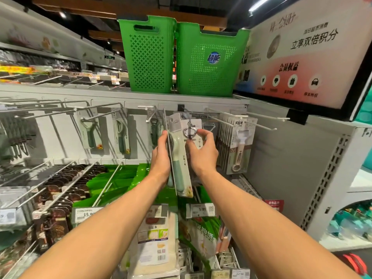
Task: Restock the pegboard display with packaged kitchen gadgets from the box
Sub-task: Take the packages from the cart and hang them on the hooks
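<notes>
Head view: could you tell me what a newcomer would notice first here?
Dead centre, two hands work at the pegboard: the left hand grips a green peeler pack, the right hand pinches a bottle-opener pack beside it. Above them, two green baskets stand on the top shelf, with a large sign at upper right.

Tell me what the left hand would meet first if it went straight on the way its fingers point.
Probably the dark-handled peeler pack hanging just above the left hand, which holds the green peeler pack; depth is unclear, so it may pass in front.
</notes>
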`<control>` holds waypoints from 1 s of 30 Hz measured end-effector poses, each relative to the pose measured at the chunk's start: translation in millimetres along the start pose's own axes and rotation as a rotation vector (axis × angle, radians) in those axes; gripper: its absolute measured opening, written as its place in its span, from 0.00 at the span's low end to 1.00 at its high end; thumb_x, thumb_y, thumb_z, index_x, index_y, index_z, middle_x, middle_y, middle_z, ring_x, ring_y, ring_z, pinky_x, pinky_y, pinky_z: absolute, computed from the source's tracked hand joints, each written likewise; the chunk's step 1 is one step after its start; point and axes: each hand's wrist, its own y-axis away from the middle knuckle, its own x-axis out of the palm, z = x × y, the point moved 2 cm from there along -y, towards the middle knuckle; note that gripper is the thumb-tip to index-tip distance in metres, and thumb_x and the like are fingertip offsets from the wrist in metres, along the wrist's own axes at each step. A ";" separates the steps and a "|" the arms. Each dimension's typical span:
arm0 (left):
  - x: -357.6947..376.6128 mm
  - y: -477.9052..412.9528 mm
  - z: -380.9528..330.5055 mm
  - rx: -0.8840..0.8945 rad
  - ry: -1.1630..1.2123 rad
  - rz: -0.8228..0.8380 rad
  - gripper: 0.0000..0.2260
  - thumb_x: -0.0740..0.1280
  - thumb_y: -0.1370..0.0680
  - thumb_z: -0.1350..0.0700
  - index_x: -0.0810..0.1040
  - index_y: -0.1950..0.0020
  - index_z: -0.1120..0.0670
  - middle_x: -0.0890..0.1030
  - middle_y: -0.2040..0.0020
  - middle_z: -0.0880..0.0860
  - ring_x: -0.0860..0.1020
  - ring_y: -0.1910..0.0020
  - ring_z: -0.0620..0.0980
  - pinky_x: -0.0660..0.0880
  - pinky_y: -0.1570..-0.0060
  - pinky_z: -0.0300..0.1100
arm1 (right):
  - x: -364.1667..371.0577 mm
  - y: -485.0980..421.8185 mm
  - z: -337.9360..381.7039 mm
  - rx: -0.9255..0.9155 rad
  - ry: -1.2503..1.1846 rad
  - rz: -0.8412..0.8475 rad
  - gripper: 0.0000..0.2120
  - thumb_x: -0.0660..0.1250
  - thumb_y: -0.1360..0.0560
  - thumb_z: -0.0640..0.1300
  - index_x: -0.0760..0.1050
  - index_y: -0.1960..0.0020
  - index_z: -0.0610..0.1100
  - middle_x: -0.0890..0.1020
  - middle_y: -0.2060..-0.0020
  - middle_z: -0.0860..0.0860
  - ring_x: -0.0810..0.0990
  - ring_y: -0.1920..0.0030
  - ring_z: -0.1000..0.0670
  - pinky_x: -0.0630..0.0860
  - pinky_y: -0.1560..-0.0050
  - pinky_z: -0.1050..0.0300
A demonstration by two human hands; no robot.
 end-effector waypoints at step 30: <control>-8.1 -87.1 41.0 0.008 -0.103 -0.079 0.44 0.61 0.34 0.15 0.80 0.29 0.41 0.82 0.32 0.45 0.78 0.30 0.49 0.67 0.24 0.55 | 52.3 -51.8 -44.9 -0.127 0.075 0.106 0.13 0.65 0.20 0.59 0.80 0.46 0.50 0.85 0.60 0.54 0.84 0.58 0.55 0.81 0.50 0.54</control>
